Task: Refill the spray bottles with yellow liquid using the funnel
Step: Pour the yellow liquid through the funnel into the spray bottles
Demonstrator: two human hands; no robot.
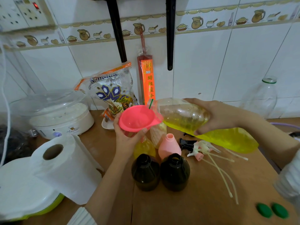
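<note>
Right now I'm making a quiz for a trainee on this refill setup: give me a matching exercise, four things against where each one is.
Things:
1. pink funnel
2. large bottle of yellow liquid
3. two green caps
4. two dark bottles

Places:
A. lying on the table at the near right corner
B. standing uncapped on the table, side by side
C. held tilted in the right hand
D. held over a yellow bottle by the left hand

Pairs: 1-D, 2-C, 3-A, 4-B
</note>
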